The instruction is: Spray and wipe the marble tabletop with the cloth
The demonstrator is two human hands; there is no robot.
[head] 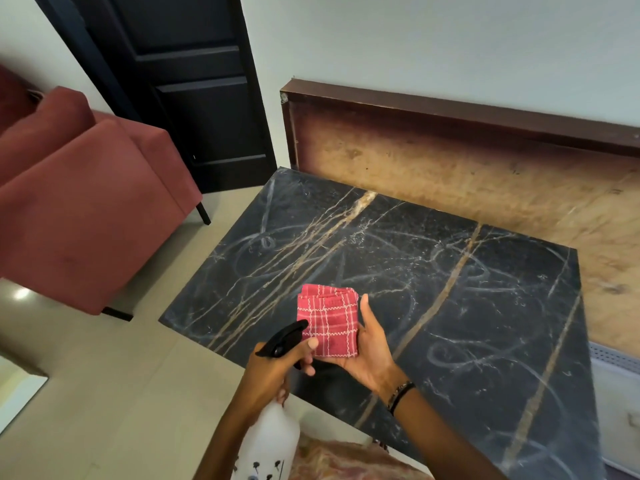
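Note:
A black marble tabletop (pixel 433 271) with tan veins and pale swirl marks fills the middle and right of the view. My right hand (pixel 372 355), palm up, holds a folded red checked cloth (pixel 329 322) above the table's near left edge. My left hand (pixel 273 372) grips the neck of a white spray bottle (pixel 268 441) with a black trigger head (pixel 282 339). The nozzle points at the cloth and nearly touches it. The bottle's body hangs below the table edge.
A worn brown wooden board (pixel 450 161) stands against the wall behind the table. A red upholstered armchair (pixel 79 202) sits to the left on the tiled floor (pixel 138 358). A dark door (pixel 194 91) is behind it. A white perforated item (pixel 616 386) stands at the right edge.

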